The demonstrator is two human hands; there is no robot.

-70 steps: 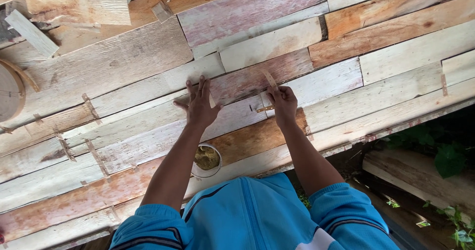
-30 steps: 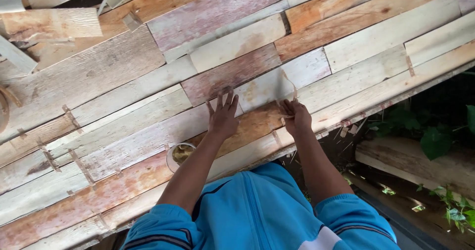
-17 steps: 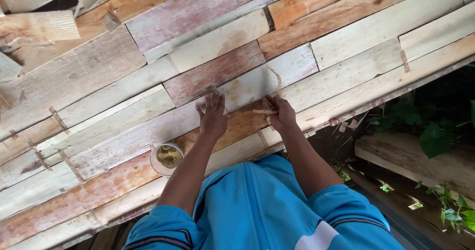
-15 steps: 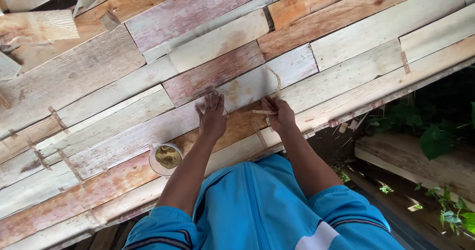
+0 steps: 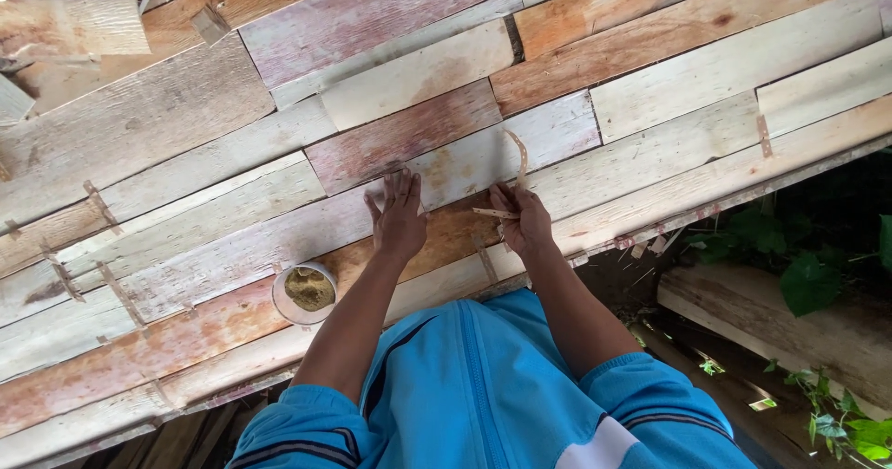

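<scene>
Wooden strip (image 5: 517, 167) pinched in the right hand (image 5: 522, 220) could snap; left hand (image 5: 400, 220), fingers together, lies flat near the bowl (image 5: 305, 293).

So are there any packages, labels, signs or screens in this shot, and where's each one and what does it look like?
No labels, signs or screens show.
Small round cup: the only container, on the plank wall beside the left hand; white rim, brownish-green filling.
Thin tan wood strip: no package, pinched in the right hand.

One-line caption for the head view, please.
Left hand flat on a plank surface, right hand holding a thin strip, small bowl nearby.
</scene>
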